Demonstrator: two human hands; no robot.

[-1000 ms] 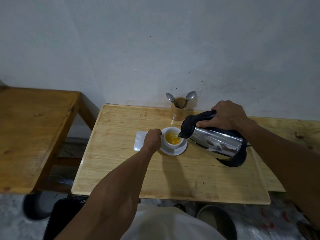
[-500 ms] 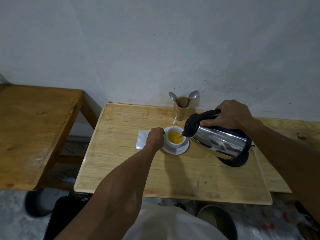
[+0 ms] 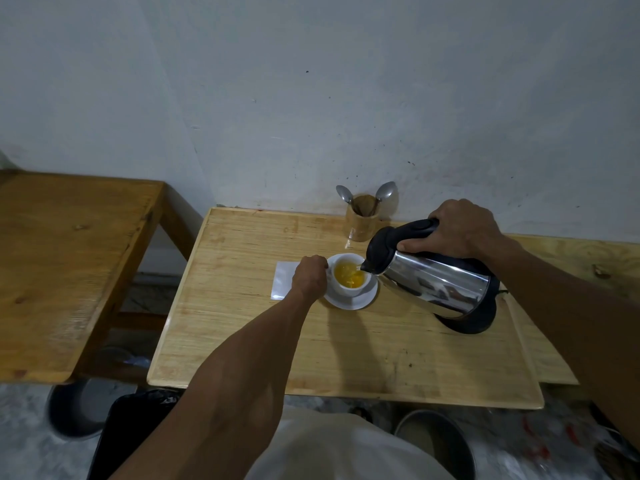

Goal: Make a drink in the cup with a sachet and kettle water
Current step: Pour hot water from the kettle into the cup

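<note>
Setting: pale, scuffed plaster wall behind a light wooden desk; a second, darker desk stands apart on the left-grip side.

Item, right hand: grip wrapped fully around the black handle of the kettle. Kettle tipped, spout low and over the cup rim, its base lifted and tilted above the desk.

Item, left hand: grip curled against the near wall of the cup; whether the fingers pinch a handle cannot be told, as the hand hides it.

Item, cup: white, on a white saucer, between the two grips, holding yellow-orange liquid well up the bowl.

Item, white flat sachet or paper: lying under and just outside the left grip.

Item, wooden holder with two spoons: beyond the right grip, by the wall.

Risks, judged:
- Overfill: liquid is already high; a further tilt would flood the saucer.
- Scald: left grip touches the cup beside the stream; splash or hot wall would reach the fingers.
- Spout knocking the rim could shift the cup on its saucer.
</note>
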